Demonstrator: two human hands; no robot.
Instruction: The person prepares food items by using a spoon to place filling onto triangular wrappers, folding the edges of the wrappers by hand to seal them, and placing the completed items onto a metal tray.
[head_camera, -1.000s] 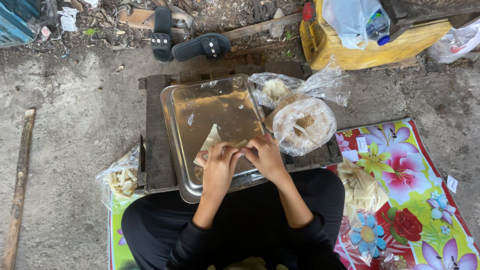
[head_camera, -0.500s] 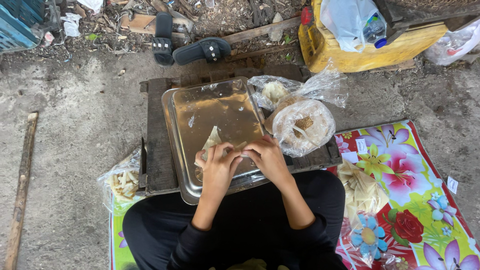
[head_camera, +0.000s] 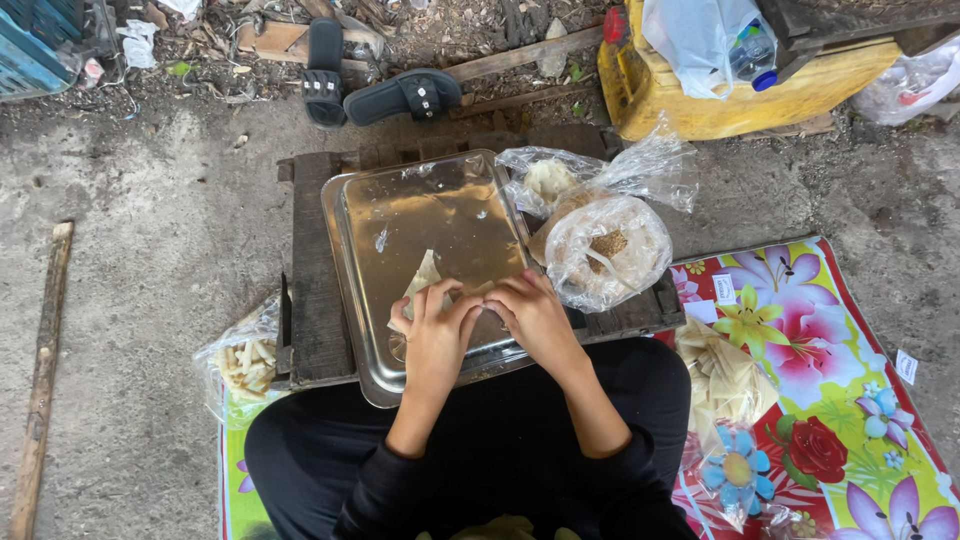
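Note:
A shiny metal tray (head_camera: 430, 215) lies on a dark wooden pallet (head_camera: 310, 290). On the tray's near half lies a thin pale pastry wrapper (head_camera: 423, 275), partly folded to a point. My left hand (head_camera: 435, 330) presses on its lower part with fingers bent over it. My right hand (head_camera: 535, 315) rests beside it, fingertips meeting the left hand at the wrapper's edge. The part of the wrapper under my fingers is hidden.
A plastic-wrapped bowl with brown filling (head_camera: 605, 250) and a bag of dough (head_camera: 550, 180) sit right of the tray. A bag of rolled pieces (head_camera: 245, 365) lies left, stacked wrappers (head_camera: 725, 375) on the floral mat (head_camera: 830, 340) right. Sandals (head_camera: 400, 95) and a yellow container (head_camera: 700, 95) lie beyond.
Both hands stay on the wrapper with only small finger movements. The view has shifted slightly.

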